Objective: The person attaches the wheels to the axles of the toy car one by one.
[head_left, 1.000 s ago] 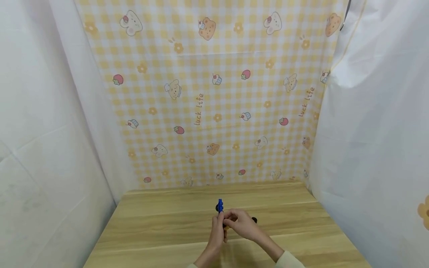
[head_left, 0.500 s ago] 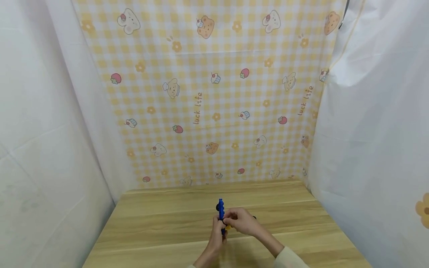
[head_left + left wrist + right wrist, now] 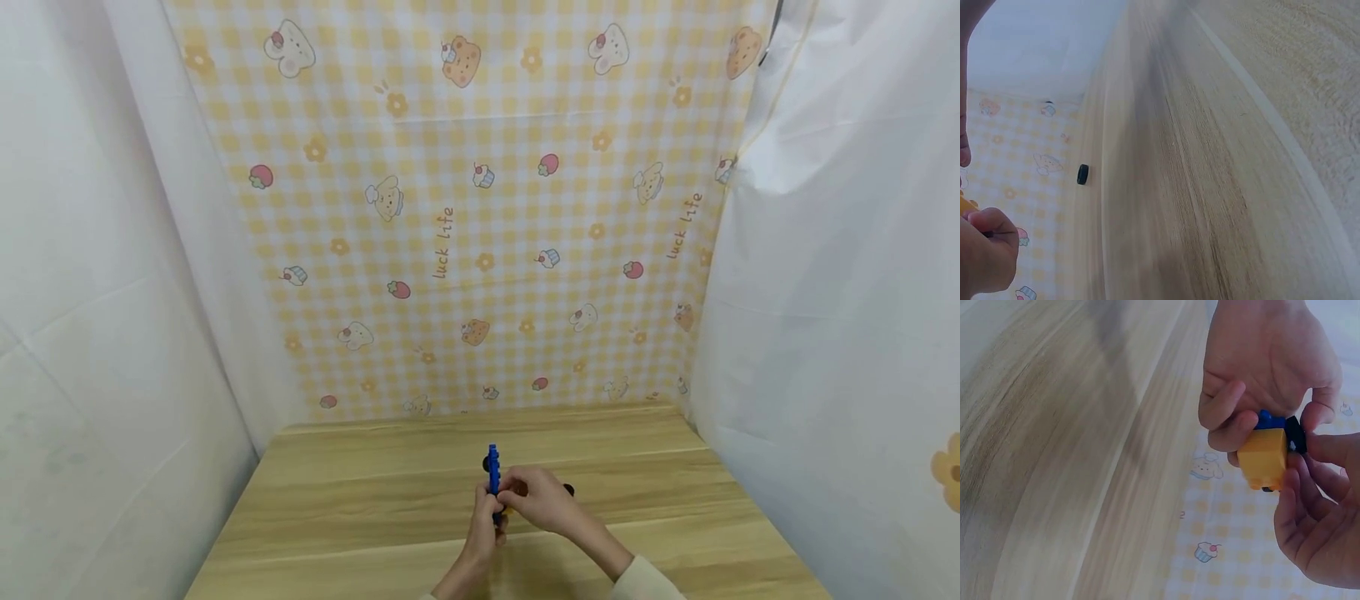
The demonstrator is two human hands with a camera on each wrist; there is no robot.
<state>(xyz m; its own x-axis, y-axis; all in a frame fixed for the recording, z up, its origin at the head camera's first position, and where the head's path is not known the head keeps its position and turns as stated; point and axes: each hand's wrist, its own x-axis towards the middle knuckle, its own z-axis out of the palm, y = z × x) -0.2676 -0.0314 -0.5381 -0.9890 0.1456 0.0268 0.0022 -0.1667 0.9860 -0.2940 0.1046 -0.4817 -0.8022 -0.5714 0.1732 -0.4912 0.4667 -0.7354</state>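
Observation:
My left hand grips a toy car made of building blocks, with a blue studded base standing on end and a black wheel at its upper part. A yellow block on the blue part shows between the hands in the right wrist view. My right hand pinches a black wheel at the car's side, thumb and fingertips right at it. In the left wrist view, my left hand is partly cut off at the edge, with a sliver of the yellow block.
A loose black wheel stands on the wooden table, just beyond my right hand. Behind the table hangs a yellow checked cloth with cartoon prints. White curtains close off both sides.
The blue base shows longer above my left hand than a second ago. Both hands stay together in nearly the same place; the yellow block is less visible than half a second ago.

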